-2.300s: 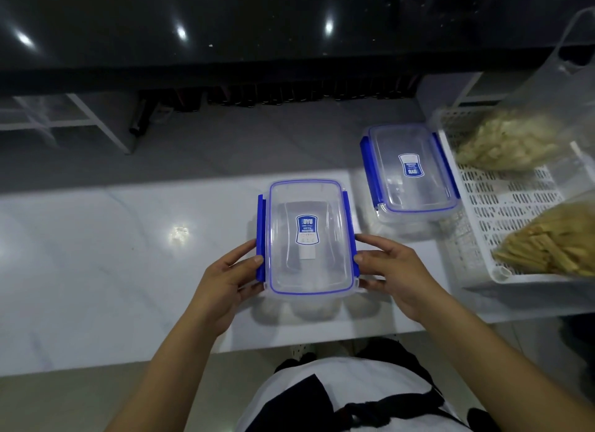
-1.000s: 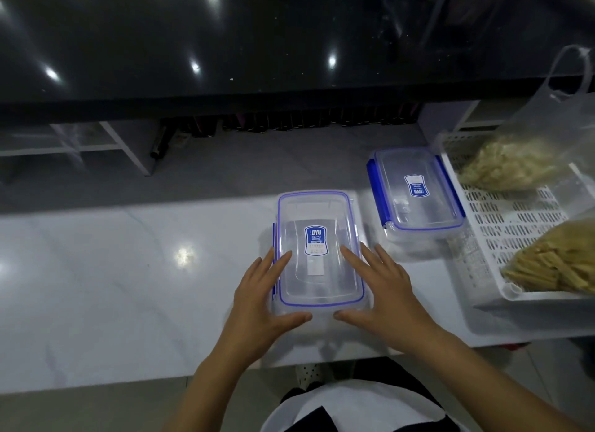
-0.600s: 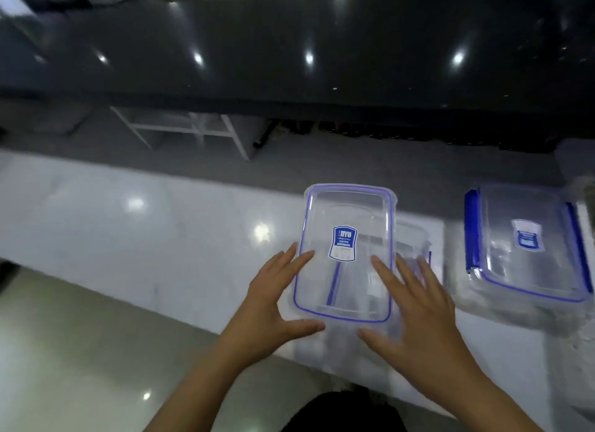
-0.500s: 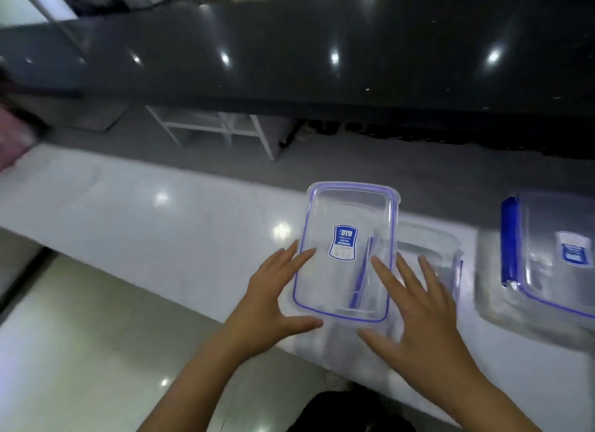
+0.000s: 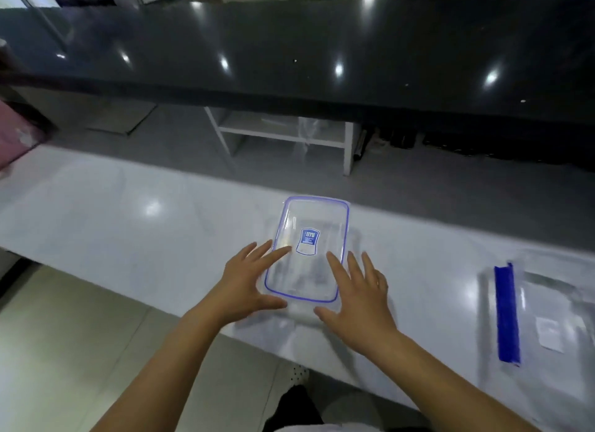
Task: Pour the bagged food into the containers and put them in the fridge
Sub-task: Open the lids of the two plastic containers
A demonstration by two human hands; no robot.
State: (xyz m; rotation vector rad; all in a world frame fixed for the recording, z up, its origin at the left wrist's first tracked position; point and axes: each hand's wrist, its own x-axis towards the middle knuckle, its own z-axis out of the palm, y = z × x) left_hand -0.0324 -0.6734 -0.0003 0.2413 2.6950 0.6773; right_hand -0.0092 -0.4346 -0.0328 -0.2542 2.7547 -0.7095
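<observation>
Clear blue-rimmed lid (image 5: 309, 251) lifted; second container (image 5: 541, 315) at right.

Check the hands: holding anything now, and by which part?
Both hands hold the clear lid: left hand at its left edge, right hand at its right edge, fingers straight on top.

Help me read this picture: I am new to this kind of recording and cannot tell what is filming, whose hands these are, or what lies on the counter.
There is no machine here. A person wears one wide-angle camera on the head, which looks forward and down, so the arms reach in from the bottom edge. The left hand and the right hand hold a clear lid with a blue seal line and a blue label, fingers straight on top and thumbs at its near edge. It is over the white counter; whether it rests there I cannot tell. At the right edge stands a blurred clear container with a blue clasp. Beyond the counter runs a black worktop.
</observation>
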